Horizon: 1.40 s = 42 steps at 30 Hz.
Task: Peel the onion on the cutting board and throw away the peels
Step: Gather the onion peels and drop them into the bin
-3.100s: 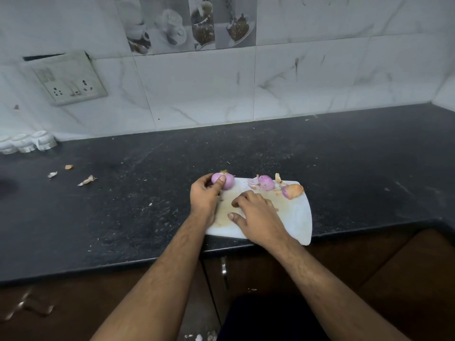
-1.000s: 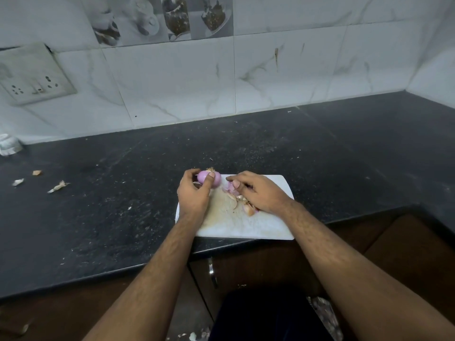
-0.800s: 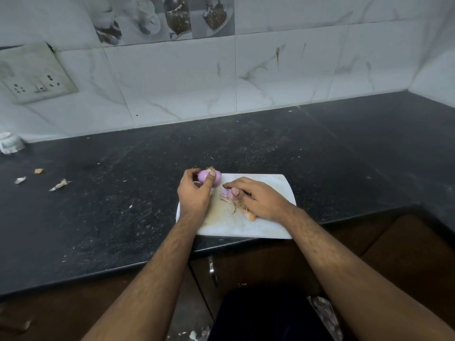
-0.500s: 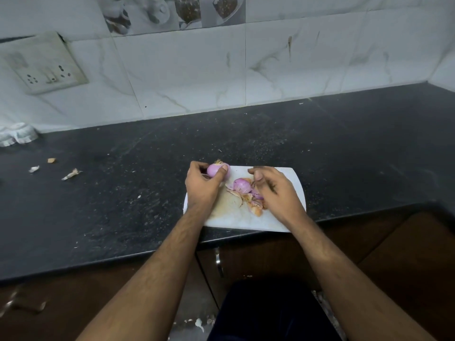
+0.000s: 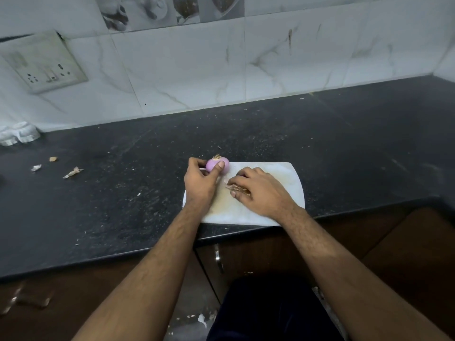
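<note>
A small peeled purple onion (image 5: 219,163) sits at the far left corner of the white cutting board (image 5: 285,178), root tuft up. My left hand (image 5: 200,180) grips it between thumb and fingers. My right hand (image 5: 258,190) lies palm down on the middle of the board, fingers curled over a gathered pile of onion peels (image 5: 237,187); only some brown and pink edges of the peels stick out from under the fingers.
The board lies on a black stone counter (image 5: 123,193) near its front edge. A few peel scraps (image 5: 72,172) lie on the counter to the left. A white object (image 5: 19,136) stands by the tiled wall at far left. Cabinet doors are below.
My right hand has swept the scattered peels together toward the board's middle and now covers them. My left hand has kept holding the onion in place.
</note>
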{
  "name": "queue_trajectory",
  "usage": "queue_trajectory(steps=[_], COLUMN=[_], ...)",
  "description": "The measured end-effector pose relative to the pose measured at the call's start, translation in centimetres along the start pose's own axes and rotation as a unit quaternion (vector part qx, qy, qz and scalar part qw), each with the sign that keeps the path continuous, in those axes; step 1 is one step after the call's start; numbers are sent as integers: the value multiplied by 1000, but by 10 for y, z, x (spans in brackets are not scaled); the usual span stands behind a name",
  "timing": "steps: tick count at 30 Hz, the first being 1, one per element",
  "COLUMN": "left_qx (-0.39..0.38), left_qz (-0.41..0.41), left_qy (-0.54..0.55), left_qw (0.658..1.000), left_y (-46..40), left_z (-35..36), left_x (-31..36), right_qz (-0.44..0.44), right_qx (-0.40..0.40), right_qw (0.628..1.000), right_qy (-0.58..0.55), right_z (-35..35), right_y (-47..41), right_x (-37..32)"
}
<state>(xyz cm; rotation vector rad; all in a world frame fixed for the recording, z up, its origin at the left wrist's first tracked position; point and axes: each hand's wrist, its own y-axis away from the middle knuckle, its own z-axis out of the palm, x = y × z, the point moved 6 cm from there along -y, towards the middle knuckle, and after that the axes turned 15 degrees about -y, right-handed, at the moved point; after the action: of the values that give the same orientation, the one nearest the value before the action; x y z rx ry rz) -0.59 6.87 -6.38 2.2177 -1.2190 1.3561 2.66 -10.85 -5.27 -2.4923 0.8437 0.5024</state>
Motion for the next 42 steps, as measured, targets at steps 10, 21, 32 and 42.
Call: queue_trajectory(steps=[10, 21, 32, 42], left_qx=[-18, -18, -30, -36], left_qz=[96, 46, 74, 39], left_qy=[-69, 1, -18, 60], left_qw=[993, 999, 997, 997], left_y=[3, -2, -2, 1], left_z=[9, 5, 10, 5], left_x=[12, -3, 4, 1], right_qz=[40, 3, -13, -49], right_qx=[41, -25, -37, -85], right_qw=[997, 1000, 999, 995], right_qy=[-56, -15, -36, -11], right_z=[-4, 2, 0, 4], right_y=[3, 3, 6, 5], right_x=[6, -2, -7, -16])
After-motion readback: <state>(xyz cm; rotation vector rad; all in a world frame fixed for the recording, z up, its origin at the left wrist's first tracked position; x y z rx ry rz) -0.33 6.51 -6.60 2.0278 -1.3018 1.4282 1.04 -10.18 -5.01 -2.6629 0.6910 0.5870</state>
